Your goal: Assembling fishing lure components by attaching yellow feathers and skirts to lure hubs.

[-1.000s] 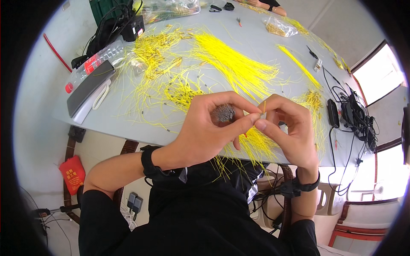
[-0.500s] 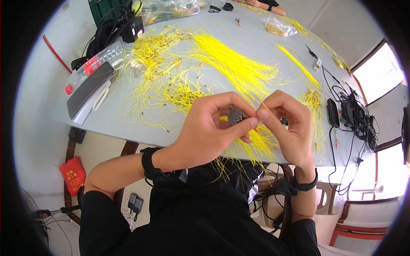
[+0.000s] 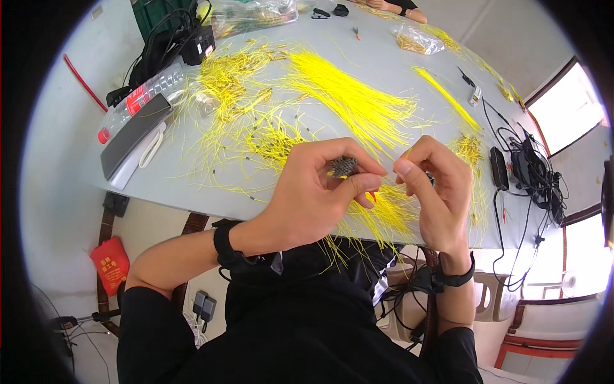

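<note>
My left hand (image 3: 313, 189) is closed round a bundle of thin yellow wires. Its dark grey ends (image 3: 344, 167) face up between thumb and forefinger, and the yellow lengths (image 3: 382, 214) hang out below. A small red tip (image 3: 373, 197) shows under the left thumb. To its right, my right hand (image 3: 438, 189) is closed in a pinch, with a bit of yellow wire (image 3: 405, 154) at its fingertips. A small gap separates the two hands. Something dark, too hidden to name, shows inside the right hand's curl.
Beyond my hands lie a combed yellow wire bundle (image 3: 352, 96) and tangled yellow wires (image 3: 233, 77). A plastic bottle (image 3: 144, 93) and grey case (image 3: 134, 137) stand left. Black cables (image 3: 534, 173) crowd the right edge. Another person's hand (image 3: 378, 5) rests at the far edge.
My right hand has drawn slightly right, opening a gap from the left fingertips. The grey wire ends in my left hand have tilted and shifted slightly left.
</note>
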Action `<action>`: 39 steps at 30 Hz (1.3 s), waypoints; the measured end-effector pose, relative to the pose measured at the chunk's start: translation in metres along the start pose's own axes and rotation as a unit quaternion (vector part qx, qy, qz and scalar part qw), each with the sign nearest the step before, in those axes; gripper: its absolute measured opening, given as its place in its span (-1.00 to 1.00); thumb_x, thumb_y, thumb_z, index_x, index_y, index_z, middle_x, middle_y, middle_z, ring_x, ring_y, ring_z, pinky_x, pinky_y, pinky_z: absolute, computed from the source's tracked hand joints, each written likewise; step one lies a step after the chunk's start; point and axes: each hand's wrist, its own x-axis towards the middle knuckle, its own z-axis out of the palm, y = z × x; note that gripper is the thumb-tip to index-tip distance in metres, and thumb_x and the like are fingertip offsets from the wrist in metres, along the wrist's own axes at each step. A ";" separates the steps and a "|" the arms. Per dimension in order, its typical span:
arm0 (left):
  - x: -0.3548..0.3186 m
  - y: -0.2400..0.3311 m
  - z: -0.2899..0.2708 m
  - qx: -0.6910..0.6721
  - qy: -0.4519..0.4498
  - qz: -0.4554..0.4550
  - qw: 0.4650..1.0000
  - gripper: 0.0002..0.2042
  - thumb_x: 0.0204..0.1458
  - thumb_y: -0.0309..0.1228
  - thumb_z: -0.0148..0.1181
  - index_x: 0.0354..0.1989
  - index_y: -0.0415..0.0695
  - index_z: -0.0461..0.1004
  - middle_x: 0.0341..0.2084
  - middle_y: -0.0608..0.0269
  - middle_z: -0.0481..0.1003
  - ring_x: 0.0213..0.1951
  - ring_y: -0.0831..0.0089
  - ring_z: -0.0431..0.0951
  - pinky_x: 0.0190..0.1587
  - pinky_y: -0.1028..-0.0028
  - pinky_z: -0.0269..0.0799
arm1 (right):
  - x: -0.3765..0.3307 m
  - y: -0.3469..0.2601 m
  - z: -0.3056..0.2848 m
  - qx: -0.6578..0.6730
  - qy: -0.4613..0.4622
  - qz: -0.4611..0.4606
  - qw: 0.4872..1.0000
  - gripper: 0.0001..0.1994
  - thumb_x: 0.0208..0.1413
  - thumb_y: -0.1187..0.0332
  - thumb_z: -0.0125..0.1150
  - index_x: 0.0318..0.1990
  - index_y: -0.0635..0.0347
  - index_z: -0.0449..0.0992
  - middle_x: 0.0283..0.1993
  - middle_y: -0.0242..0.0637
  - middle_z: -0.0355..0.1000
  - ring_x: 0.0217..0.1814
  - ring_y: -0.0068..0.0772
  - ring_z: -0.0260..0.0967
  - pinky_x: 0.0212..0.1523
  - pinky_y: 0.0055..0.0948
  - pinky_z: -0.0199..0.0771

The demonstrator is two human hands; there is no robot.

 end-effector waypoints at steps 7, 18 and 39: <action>0.002 0.001 0.002 0.016 0.001 0.001 1.000 -0.89 0.25 -0.67 0.25 -0.09 -0.39 0.56 -0.21 0.14 0.59 -0.19 0.50 0.66 -0.12 0.50 0.72 | -0.002 -0.004 -0.001 0.047 0.035 0.023 0.998 -0.89 0.25 0.50 0.28 -0.34 0.34 0.55 -0.45 -0.37 0.44 -0.44 -0.63 0.35 -0.39 -0.57 0.31; 0.001 0.001 0.001 0.043 -0.005 -0.010 0.999 -0.87 0.25 -0.67 0.23 -0.06 -0.37 0.57 -0.21 0.16 0.59 -0.20 0.50 0.66 -0.12 0.50 0.72 | 0.008 0.001 -0.068 0.085 0.282 -0.034 0.955 -0.84 0.43 0.42 0.10 -0.23 0.25 0.53 -0.37 -0.42 0.44 -0.50 -0.76 0.26 -0.54 -0.67 0.13; -0.003 0.000 0.005 0.011 0.018 -0.001 1.000 -0.87 0.33 -0.53 0.22 -0.04 -0.32 0.53 -0.34 0.24 0.56 -0.39 0.59 0.61 -0.36 0.54 0.61 | -0.001 -0.016 -0.006 0.034 0.019 0.057 0.998 -0.86 0.30 0.44 0.32 -0.18 0.34 0.73 -0.37 -0.29 0.60 -0.49 -0.70 0.36 -0.49 -0.64 0.25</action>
